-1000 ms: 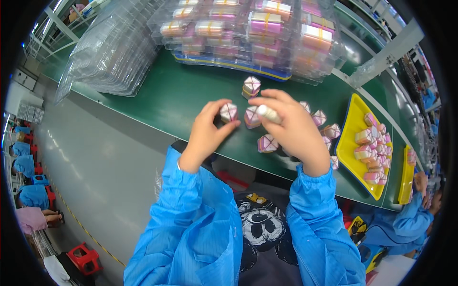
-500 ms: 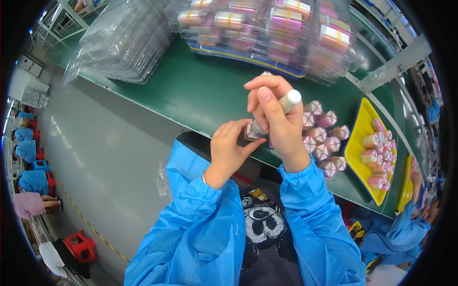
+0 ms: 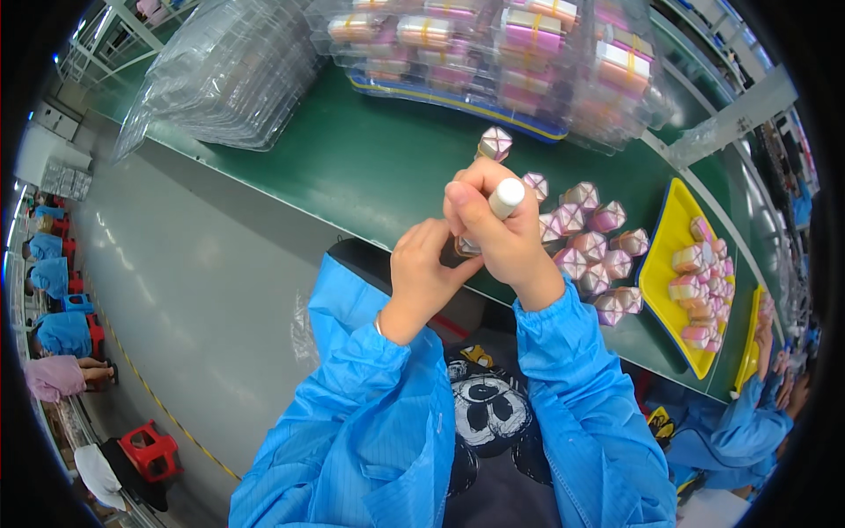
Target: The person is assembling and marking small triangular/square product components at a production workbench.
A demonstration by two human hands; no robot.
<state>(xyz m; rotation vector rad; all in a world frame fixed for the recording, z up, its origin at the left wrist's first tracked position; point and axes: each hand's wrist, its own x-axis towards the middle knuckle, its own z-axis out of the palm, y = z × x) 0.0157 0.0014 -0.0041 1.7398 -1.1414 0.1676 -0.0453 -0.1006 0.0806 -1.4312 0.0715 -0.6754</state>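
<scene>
My left hand (image 3: 417, 275) is closed around a small faceted box (image 3: 464, 250) near the front edge of the green table. Only a bit of the box shows between my fingers and my right hand. My right hand (image 3: 498, 231) grips a thick marker-like stick with a white end (image 3: 506, 199), the white end pointing up. Its lower end is hidden behind my fingers, close to the box. Several pink-and-white boxes with star-like folded tops (image 3: 591, 246) stand right of my hands. Another such box (image 3: 495, 143) stands apart, beyond my right hand.
A yellow tray (image 3: 656, 280) with several pink boxes lies at right. Clear plastic trays (image 3: 220, 79) are stacked at far left. Stacked clear packs of banded pink boxes (image 3: 528, 53) rest on a blue tray (image 3: 458, 107) at the back. A co-worker's blue sleeve (image 3: 748, 431) shows at lower right.
My right hand has shifted left and its fingers have curled in around the stick, which stands more upright. The box beyond it has come into fuller view. My left hand has barely moved.
</scene>
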